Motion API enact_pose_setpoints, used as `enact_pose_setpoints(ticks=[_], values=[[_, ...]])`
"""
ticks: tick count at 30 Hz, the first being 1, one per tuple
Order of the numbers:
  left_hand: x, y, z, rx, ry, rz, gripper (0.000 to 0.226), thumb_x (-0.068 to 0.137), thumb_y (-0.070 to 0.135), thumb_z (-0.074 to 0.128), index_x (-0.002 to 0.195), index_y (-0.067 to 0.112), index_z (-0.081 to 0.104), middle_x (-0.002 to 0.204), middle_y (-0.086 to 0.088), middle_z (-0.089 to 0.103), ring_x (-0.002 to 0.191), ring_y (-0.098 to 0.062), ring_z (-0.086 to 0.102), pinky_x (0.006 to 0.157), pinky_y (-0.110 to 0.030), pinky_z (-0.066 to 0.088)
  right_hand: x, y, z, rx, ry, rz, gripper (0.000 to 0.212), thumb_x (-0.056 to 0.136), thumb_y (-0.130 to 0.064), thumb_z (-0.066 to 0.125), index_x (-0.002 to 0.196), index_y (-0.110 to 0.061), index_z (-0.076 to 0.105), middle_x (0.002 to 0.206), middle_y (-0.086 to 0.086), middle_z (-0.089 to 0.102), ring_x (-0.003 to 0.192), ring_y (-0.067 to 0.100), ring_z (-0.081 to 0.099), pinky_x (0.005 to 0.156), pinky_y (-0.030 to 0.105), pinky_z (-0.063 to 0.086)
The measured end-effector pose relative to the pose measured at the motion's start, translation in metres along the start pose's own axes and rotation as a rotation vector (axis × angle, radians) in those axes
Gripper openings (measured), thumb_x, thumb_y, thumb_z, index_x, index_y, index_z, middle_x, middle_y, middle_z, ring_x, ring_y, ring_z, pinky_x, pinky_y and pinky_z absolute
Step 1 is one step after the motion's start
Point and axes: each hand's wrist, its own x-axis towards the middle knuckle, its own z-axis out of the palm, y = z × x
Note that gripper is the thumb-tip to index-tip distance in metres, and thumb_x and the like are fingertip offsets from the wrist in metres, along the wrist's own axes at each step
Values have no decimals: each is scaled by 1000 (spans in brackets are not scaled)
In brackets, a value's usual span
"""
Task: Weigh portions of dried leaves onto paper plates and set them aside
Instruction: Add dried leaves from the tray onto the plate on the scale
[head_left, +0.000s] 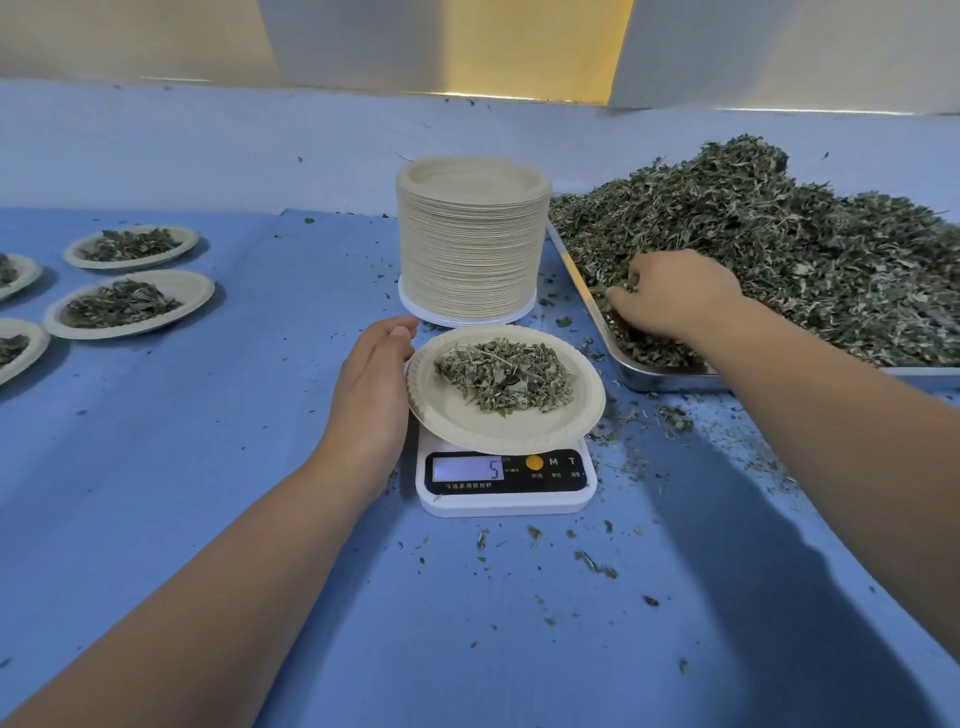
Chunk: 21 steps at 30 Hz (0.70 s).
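Scale (504, 499): white, digital, standing on the blue table cover (208, 467) at centre. The display reads 5.

Paper plate (506, 428): sits on the scale platform and overhangs it on all sides. It carries 1 portion of leaves (504, 376), heaped slightly toward the far half of the plate.

Left hand (371, 384): lies beside the plate and touches its left rim. The fingers are extended and close together, following the curve of the rim, with 1 fingertip at the far-left edge. I cannot tell whether any finger reaches under the rim.

Right hand (670, 293): palm down in the metal tray (649, 382), at the near-left corner of the heap of dried leaves (779, 249). The fingers are curled into the loose material, a tuft is caught between thumb and fingers, and the tips are buried.

Tray: just right of the scale, and the heap fills it and rises toward the far right.

Stack of plates (472, 244): tall and unused, directly behind the scale, its base just beyond the loaded plate's far rim.

Set-aside portions: 2 filled plates (132, 247) (130, 304) in full view at far left, well apart from the scale. More filled plates are cut off by the left edge.

Leaf crumbs (592, 561) lie scattered on the cover around the scale and in front of the tray.
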Motion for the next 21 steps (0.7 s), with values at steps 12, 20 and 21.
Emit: enact_pose_setpoints(ticks=[12,20,21], values=[[-1,0,-1,-2,8,9,39,85,45,38,110,36,66,110,21,64,103,4,59,91,-28,45,-19,-4,-23,321,192,-62,24,97,-36,58,98,-13,66,68,2,61,54,15,54,58,30,49],[-3,1,-1,33,-4,23,32,85,49,40,102,42,66,102,30,65,96,14,59,84,-22,42,-46,-58,-81,572,318,-207,24,94,-45,60,97,-23,70,80,-13,63,77,9,57,68,24,40],[-4,1,-1,33,-4,26,33,85,49,40,103,42,66,99,32,65,93,16,59,82,-21,41,-52,-67,-84,620,286,-238,23,94,-47,61,96,-26,70,82,-16,64,76,4,57,65,21,40]])
